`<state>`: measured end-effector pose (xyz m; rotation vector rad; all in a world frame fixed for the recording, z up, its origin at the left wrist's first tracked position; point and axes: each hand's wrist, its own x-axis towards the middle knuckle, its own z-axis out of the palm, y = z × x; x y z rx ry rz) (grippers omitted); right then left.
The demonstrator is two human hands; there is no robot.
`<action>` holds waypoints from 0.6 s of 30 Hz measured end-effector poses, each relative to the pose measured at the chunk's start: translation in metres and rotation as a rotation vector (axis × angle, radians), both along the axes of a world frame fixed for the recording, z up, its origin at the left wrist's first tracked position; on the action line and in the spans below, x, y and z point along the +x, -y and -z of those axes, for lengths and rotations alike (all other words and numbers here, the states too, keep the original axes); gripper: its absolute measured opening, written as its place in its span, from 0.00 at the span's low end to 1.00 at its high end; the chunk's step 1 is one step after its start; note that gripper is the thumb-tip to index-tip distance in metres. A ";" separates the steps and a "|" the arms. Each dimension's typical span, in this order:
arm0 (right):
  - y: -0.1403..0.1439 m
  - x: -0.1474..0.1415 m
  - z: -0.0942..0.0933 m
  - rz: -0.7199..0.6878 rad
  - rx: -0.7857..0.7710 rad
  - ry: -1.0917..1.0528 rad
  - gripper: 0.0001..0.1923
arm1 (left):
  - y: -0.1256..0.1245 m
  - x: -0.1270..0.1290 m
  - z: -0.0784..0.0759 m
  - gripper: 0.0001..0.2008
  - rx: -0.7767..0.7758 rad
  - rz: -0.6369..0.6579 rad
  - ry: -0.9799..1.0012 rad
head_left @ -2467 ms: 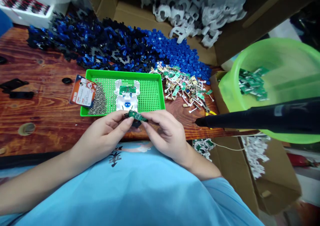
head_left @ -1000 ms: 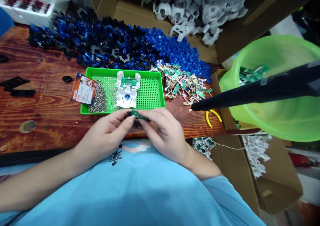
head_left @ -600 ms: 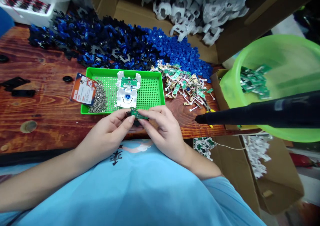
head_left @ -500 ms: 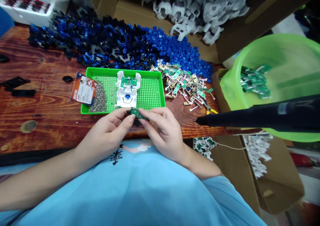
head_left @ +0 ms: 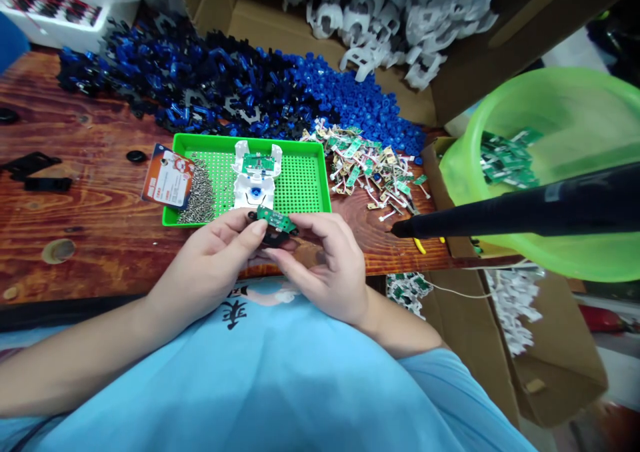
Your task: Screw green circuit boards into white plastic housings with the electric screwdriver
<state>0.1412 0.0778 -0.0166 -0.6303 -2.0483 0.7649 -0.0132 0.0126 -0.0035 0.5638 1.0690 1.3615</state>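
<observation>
Between my hands, just in front of the tray, is a green circuit board (head_left: 275,219) lying on a black plastic part (head_left: 276,238). My left hand (head_left: 220,247) pinches their left end, thumb on top. My right hand (head_left: 327,255) curls round the right end, its fingers at the far edge and its thumb below. The green perforated tray (head_left: 303,180) stands behind them. In it sits a white plastic shell (head_left: 255,192) with another green board (head_left: 259,164) in its far part and a blue round piece in its near part.
Screws (head_left: 201,195) are heaped in the tray's left side, beside a printed card (head_left: 168,177). Wired boards (head_left: 367,165) lie right of the tray, with blue and black parts (head_left: 200,79) behind. A dark screwdriver (head_left: 500,215) reaches in from the right, before a green basin (head_left: 465,152).
The circuit board has tilted so more of its face and the black part under it show. My right fingers have shifted from pinching its near edge to curling round its right end.
</observation>
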 end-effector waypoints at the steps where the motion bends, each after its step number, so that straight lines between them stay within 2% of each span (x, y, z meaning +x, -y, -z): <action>1: 0.000 0.000 0.000 0.000 -0.023 -0.001 0.21 | 0.000 0.000 0.000 0.07 -0.001 0.004 0.009; 3: 0.001 0.000 0.000 -0.004 -0.044 -0.002 0.21 | 0.000 0.000 0.001 0.07 0.005 0.007 0.011; 6: 0.002 0.000 -0.002 0.001 0.005 0.006 0.21 | -0.001 0.000 0.001 0.07 0.026 0.007 -0.014; 14: 0.001 0.001 -0.005 0.008 0.118 0.042 0.22 | 0.000 0.006 -0.002 0.09 0.080 -0.094 -0.077; 18: -0.001 0.000 -0.004 0.005 0.138 0.068 0.21 | -0.001 0.005 -0.005 0.11 0.076 -0.067 -0.130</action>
